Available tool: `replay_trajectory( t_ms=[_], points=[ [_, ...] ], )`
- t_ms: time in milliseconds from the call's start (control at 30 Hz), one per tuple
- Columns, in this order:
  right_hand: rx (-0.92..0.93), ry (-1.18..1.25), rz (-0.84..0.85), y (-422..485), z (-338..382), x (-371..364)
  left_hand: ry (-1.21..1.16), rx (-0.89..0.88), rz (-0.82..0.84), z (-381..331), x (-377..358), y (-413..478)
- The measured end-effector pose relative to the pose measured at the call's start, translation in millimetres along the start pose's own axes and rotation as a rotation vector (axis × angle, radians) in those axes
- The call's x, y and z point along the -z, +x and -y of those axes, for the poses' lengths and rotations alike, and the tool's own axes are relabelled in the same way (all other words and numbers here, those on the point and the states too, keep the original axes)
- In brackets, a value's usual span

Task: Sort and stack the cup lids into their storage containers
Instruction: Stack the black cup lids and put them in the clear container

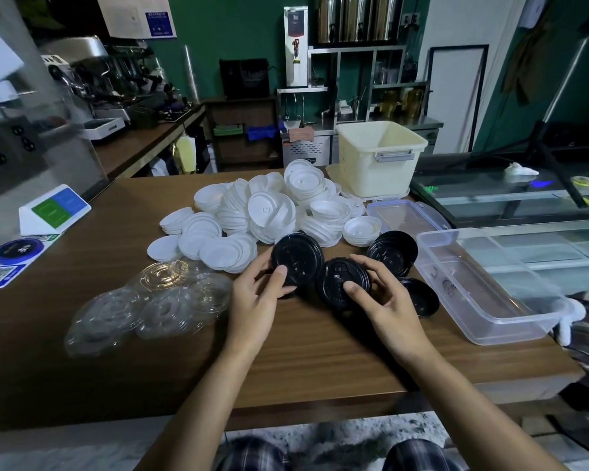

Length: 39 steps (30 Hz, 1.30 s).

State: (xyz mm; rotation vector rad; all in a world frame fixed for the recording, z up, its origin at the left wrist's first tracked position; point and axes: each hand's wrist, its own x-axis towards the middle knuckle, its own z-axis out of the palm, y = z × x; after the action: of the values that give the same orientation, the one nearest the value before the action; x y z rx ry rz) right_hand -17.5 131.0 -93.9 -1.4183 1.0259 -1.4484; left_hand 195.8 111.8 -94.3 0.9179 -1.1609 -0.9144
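A big heap of white cup lids (269,209) covers the middle of the brown table (303,362). Clear dome lids (150,304) lie at the left. Black lids sit in front of the white heap. My left hand (255,297) grips a tilted black lid (298,256) by its near rim. My right hand (381,297) holds another black lid (337,283), thumb pressed on its top. A black lid stack (393,251) and a further black lid (420,297) lie just right of my hands. A clear rectangular container (483,283) stands at the right, a cream bin (378,158) behind.
The clear container's lid (405,215) lies flat between the bin and the container. A green-and-blue sign stand (53,209) and a blue round sticker (17,249) are at the table's left. A glass counter (507,195) borders the right side.
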Motion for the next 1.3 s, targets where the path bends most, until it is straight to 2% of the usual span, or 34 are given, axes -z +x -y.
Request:
replay_trajectory(
  t_ms=[100,200,333,433,667,1000,1133,1300],
  points=[
    [0.011,-0.014,0.026,0,0,0,0.050,0.004,0.124,0,-3,-3],
    [0.027,-0.041,0.058,-1,2,-1,0.205,-0.088,0.216,1,-6,-6],
    [0.025,-0.071,0.096,-2,4,-2,0.245,-0.133,0.156,4,-7,-7],
    [0.015,-0.086,0.118,-2,4,-3,0.211,-0.085,0.117,1,-8,-7],
    [-0.005,-0.055,0.128,-2,1,-2,0.220,-0.050,0.233,-5,-11,-13],
    [-0.036,-0.006,0.124,-1,3,-2,0.116,-0.034,0.216,-6,-8,-13],
    [-0.016,-0.035,0.157,-3,3,-3,0.179,-0.146,0.213,-3,-10,-14],
    [0.001,-0.024,0.168,-1,2,-1,0.468,-0.385,0.228,-1,-15,-15]
  ],
)
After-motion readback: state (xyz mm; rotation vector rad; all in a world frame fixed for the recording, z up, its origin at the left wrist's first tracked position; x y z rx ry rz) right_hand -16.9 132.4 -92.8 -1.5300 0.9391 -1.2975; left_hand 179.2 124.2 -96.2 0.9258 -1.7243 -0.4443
